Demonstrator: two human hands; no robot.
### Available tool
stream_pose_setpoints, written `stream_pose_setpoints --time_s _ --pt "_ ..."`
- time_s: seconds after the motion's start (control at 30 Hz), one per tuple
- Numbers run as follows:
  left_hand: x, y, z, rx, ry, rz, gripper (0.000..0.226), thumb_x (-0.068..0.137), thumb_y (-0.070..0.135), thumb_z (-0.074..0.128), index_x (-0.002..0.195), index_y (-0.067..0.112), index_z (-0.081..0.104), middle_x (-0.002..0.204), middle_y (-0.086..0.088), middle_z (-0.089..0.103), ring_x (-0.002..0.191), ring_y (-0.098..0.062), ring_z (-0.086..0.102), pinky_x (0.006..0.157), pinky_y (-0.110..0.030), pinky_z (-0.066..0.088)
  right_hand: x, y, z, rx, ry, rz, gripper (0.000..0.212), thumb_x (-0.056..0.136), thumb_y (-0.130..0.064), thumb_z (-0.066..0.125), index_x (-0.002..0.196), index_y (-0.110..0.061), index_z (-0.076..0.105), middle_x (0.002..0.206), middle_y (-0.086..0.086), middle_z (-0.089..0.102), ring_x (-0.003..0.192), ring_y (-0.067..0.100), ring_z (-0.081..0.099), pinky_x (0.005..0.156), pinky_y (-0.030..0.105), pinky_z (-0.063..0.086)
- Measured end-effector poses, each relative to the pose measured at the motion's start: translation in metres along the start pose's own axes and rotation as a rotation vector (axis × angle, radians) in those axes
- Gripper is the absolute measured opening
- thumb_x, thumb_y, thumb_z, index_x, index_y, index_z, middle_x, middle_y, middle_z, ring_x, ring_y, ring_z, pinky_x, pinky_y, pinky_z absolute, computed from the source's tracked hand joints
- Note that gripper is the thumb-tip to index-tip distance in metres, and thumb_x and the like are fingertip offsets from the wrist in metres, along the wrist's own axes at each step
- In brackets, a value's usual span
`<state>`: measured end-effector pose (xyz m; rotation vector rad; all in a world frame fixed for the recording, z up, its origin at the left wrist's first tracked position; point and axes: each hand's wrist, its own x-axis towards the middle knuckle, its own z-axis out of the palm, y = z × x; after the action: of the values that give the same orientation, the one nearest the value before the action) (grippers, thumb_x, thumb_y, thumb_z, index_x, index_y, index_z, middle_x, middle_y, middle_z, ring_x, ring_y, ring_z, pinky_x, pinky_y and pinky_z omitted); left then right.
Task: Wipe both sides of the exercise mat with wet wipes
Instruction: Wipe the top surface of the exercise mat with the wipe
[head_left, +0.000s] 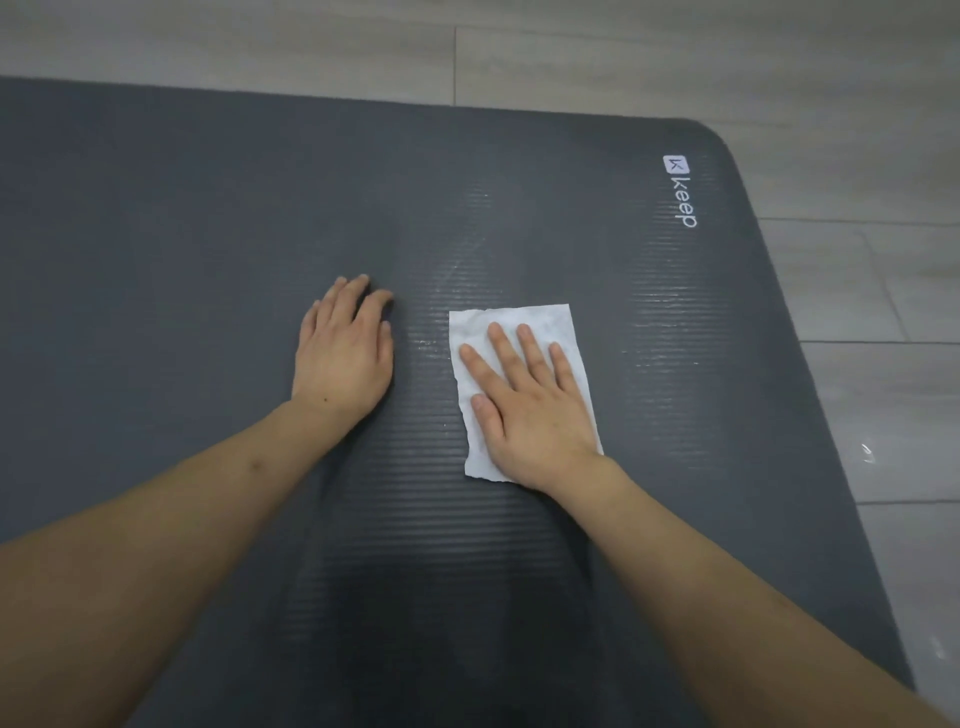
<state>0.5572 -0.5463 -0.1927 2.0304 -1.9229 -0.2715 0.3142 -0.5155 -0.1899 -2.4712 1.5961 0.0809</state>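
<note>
A pale grey wood-look floor (623, 57) fills the top and right of the view, and on it lies the dark grey ribbed exercise mat (208, 218), spread flat, its far right corner rounded and carrying a white printed logo (681, 191) close to the right edge. The mat takes up nearly the whole frame. Both bare forearms reach in from the near edge. The left hand (344, 353) rests palm down on the mat around its middle, fingers loosely bent and holding nothing. Just beside it, towards the mat's right edge, the right hand (527, 405) lies flat with straight, spread fingers pressing a white wet wipe (524, 319) against the surface; the wipe is opened out into a rough rectangle and shows past the fingertips and along the thumb side. Faint shiny streaks on the ribbing beyond and to the right of the wipe suggest that this patch near the logo end has been gone over, while the mat towards its left edge looks dull and dry. By that reading the first side is only partly wiped, and the underside, hidden against the floor, is probably not yet done. No wipe packet, bin or other container is in view.
</note>
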Motion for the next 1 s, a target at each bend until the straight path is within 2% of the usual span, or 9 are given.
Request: stream_pose_setpoints --time_s 0.13,0.3,0.47,0.73,1.0 --pt "0.061 -0.013 0.002 -0.044 -0.007 0.036 0.037 0.104 0.028 0.039 0.137 0.017 0.054 0.155 -0.008 0.044 0.150 -0.030 0.029 0.122 -0.050 0.024 0.059 0.009 -0.008 0.022 0.026 0.054 0.058 0.107 -0.051 0.010 0.164 -0.042 0.003 0.173 -0.006 -0.009 0.158 0.020 -0.016 0.127 0.050 -0.009" --pt "0.157 -0.013 0.007 0.013 -0.059 0.167 0.038 0.106 0.028 0.036 0.138 0.019 0.054 0.159 -0.007 0.039 0.153 -0.029 0.023 0.124 -0.050 0.019 0.123 0.022 -0.017 0.033 0.043 0.095 0.057 0.107 -0.051 0.010 0.164 -0.042 0.003 0.173 -0.007 -0.010 0.158 0.020 -0.017 0.127 0.049 -0.011" --pt "0.231 -0.019 0.013 0.069 -0.103 0.157 0.039 0.106 0.028 0.032 0.141 0.028 0.049 0.163 0.001 0.033 0.155 -0.026 0.018 0.124 -0.055 0.014 0.171 0.038 -0.023 0.026 0.056 0.099 0.057 0.107 -0.051 0.010 0.163 -0.045 0.002 0.173 -0.008 -0.009 0.159 0.020 -0.015 0.127 0.049 -0.010" --pt "0.238 -0.022 0.017 0.038 -0.068 0.093 0.042 0.104 0.024 0.030 0.143 0.032 0.044 0.164 0.012 0.030 0.156 -0.016 0.016 0.126 -0.048 0.009 0.268 0.063 -0.045 0.036 0.037 0.180 0.058 0.106 -0.051 0.011 0.163 -0.045 0.002 0.173 -0.007 -0.009 0.159 0.020 -0.013 0.127 0.050 -0.009" --pt "0.248 -0.023 0.016 0.113 -0.168 0.106 0.052 0.104 0.028 0.023 0.156 0.033 0.025 0.170 0.013 0.010 0.157 -0.013 -0.003 0.126 -0.050 -0.001 0.347 0.078 -0.062 0.040 -0.001 0.221 0.060 0.105 -0.051 0.009 0.163 -0.043 0.001 0.173 -0.005 -0.011 0.159 0.022 -0.015 0.127 0.051 -0.009"
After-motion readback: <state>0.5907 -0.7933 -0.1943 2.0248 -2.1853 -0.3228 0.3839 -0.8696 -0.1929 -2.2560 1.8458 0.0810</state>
